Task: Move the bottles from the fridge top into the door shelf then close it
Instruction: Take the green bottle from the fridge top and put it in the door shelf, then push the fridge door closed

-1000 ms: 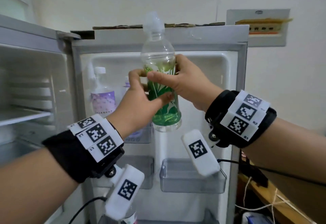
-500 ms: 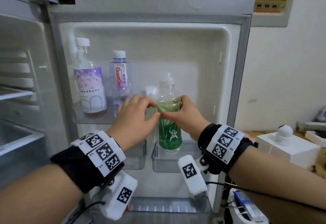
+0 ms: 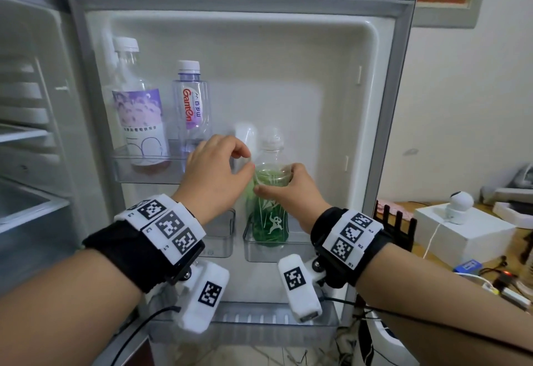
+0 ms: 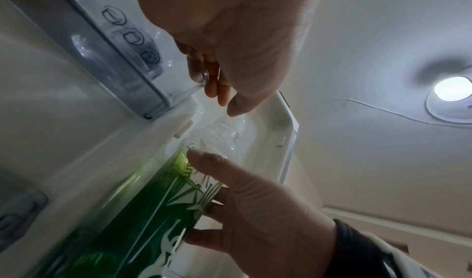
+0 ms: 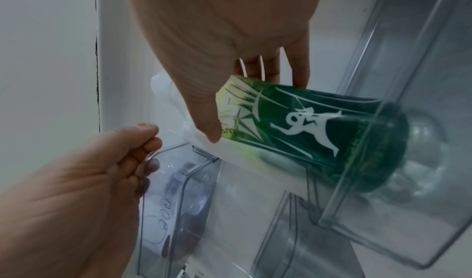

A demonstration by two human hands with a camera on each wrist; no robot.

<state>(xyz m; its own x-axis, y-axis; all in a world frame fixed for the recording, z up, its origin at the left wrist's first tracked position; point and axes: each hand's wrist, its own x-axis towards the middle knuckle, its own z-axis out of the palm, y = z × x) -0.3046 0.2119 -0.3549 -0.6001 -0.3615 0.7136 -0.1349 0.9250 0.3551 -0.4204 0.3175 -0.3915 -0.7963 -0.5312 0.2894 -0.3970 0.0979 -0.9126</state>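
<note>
A clear bottle with a green label (image 3: 269, 221) stands upright in the lower right door bin (image 3: 300, 250). My right hand (image 3: 288, 189) grips its shoulder, with the thumb on the front and the fingers behind (image 5: 281, 70). My left hand (image 3: 216, 175) hovers just left of the bottle's neck. Its fingers are curled and its thumb lies against the forefinger (image 5: 145, 128), and it holds nothing. The left wrist view shows that hand (image 4: 230, 29) above the bottle (image 4: 143, 211). The bottle's base (image 5: 383, 157) sits inside the bin.
On the upper door shelf (image 3: 150, 172) stand a purple-labelled bottle (image 3: 138, 114) and a water bottle (image 3: 191, 106). A lower left bin (image 3: 222, 238) and a bottom shelf (image 3: 259, 325) are below. The open fridge body (image 3: 28, 134) is left. A cluttered desk (image 3: 461, 238) is right.
The green bottle came down from near the fridge top into the lower right door bin. My left hand has come off it, while the right hand still holds it.
</note>
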